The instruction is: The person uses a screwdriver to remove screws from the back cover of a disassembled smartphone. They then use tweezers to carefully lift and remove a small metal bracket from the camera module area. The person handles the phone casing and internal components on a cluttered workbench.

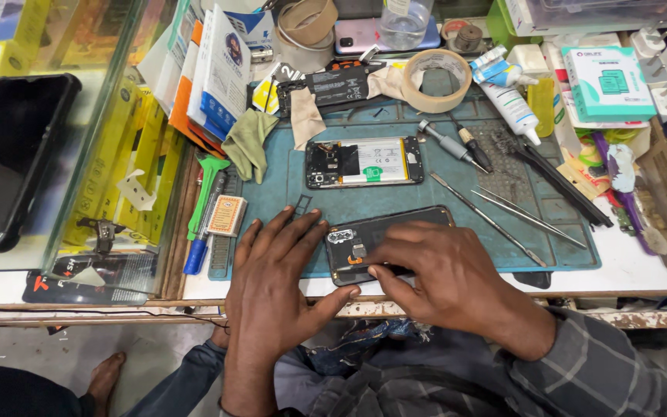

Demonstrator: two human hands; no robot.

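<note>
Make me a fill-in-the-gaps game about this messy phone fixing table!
1. Both hands, left hand and right hand, touch a dark phone back cover lying on a ____ mat.
2. The opened phone lies ____ the cover, farther from the person.
3. The roll of tape is shaped like a ____.

Missing words: green; beyond; ring
</note>
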